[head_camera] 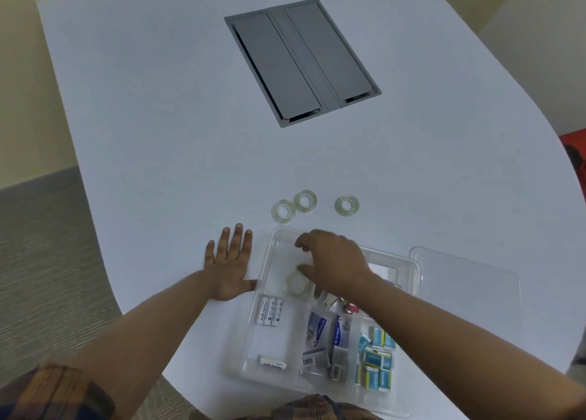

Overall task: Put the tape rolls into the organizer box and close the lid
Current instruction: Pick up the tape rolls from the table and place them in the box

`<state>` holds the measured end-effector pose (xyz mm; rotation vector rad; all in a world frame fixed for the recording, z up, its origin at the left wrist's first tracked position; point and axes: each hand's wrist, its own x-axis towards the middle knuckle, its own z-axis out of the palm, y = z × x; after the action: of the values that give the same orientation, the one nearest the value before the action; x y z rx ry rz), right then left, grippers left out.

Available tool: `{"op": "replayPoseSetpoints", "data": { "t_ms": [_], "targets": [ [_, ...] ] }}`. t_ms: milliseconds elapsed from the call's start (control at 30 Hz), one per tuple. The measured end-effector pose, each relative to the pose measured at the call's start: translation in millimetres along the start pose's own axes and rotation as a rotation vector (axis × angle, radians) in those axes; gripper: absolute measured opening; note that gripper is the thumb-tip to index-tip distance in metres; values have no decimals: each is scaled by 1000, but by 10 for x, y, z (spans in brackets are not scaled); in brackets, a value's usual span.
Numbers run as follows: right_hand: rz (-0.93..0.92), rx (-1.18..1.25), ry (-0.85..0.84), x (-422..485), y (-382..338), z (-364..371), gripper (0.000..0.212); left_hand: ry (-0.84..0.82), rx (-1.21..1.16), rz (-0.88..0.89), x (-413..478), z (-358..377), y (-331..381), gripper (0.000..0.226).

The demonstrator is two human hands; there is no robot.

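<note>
Three clear tape rolls lie on the white table beyond the box: one (283, 210), a second (305, 201) touching it, and a third (347, 205) apart to the right. The clear organizer box (265, 270) stands open in front of me. A fourth tape roll (296, 285) rests in its far-left compartment. My right hand (333, 261) hovers over that compartment with fingers loosely curled and apart, the thumb just above the roll. My left hand (230, 262) lies flat and spread on the table, its thumb against the box's left wall. The clear lid (469, 280) lies flat to the right of the box.
Other compartments hold white batteries (270, 311), small dark packets (317, 327) and several blue-and-yellow boxes (377, 356). A grey cable hatch (301, 61) is set into the table farther away. The table's curved edge runs close on the left and right.
</note>
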<state>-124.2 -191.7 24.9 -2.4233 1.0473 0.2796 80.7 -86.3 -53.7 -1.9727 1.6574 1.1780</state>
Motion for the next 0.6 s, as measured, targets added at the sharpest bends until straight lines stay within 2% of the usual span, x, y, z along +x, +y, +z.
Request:
{"op": "replayPoseSetpoints", "data": {
  "t_ms": [167,300,433,600],
  "targets": [
    [204,129,207,251,400,-295,28,-5,-11,4,-18,-1,1,107],
    [362,129,195,460,800,-276,40,-5,-7,-1,-14,-2,2,107],
    [410,69,140,563,1029,-170,58,-11,-1,-3,2,7,-8,108],
    [454,81,135,631,1115,-65,56,-5,3,-8,16,20,-17,108]
  ]
}}
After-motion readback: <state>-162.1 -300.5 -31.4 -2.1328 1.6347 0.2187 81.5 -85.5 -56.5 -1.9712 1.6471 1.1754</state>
